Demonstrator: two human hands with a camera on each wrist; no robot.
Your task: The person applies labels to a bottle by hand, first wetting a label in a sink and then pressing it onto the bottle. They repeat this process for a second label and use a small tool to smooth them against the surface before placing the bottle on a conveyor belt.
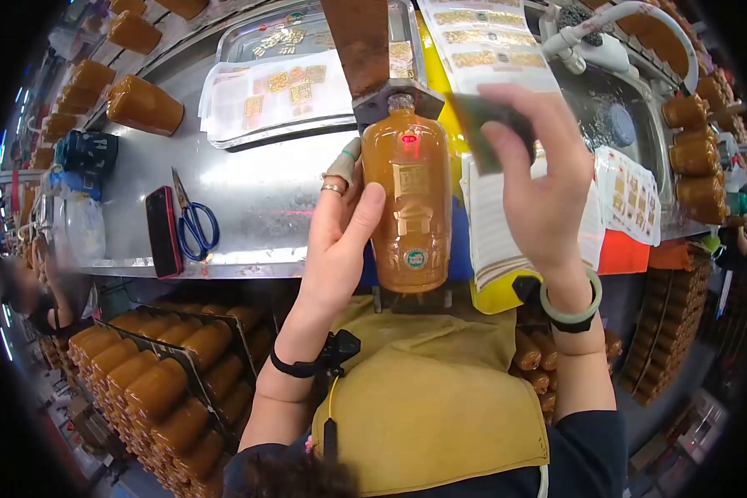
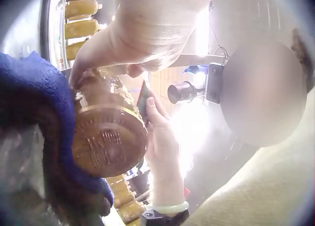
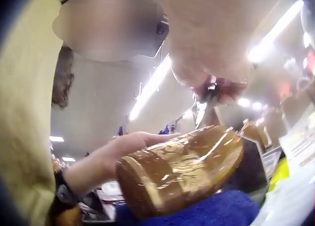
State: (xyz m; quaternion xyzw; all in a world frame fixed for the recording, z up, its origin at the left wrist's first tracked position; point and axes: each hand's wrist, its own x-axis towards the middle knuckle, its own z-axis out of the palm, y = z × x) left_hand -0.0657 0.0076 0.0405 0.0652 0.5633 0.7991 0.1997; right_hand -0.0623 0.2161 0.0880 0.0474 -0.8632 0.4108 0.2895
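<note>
At the tabletop's (image 1: 257, 199) near edge, my left hand (image 1: 339, 232) curls round the amber bottle (image 1: 411, 212); my right hand (image 1: 548, 178) pinches a dark-green pad (image 1: 483, 114). Probably heavy, slick, breakable: best gripped round its body.

A glossy amber bottle (image 1: 408, 216) with gold emblems lies mid-frame, neck toward the top; a dark-green flat piece (image 1: 479, 129), blurred, upper right of centre.

On metal bench (image 1: 261, 207): phone (image 1: 163, 231) and scissors (image 1: 184, 203) side by side at left, tray (image 1: 236, 50) at back, blue cloth (image 3: 221, 206) at front edge.
</note>
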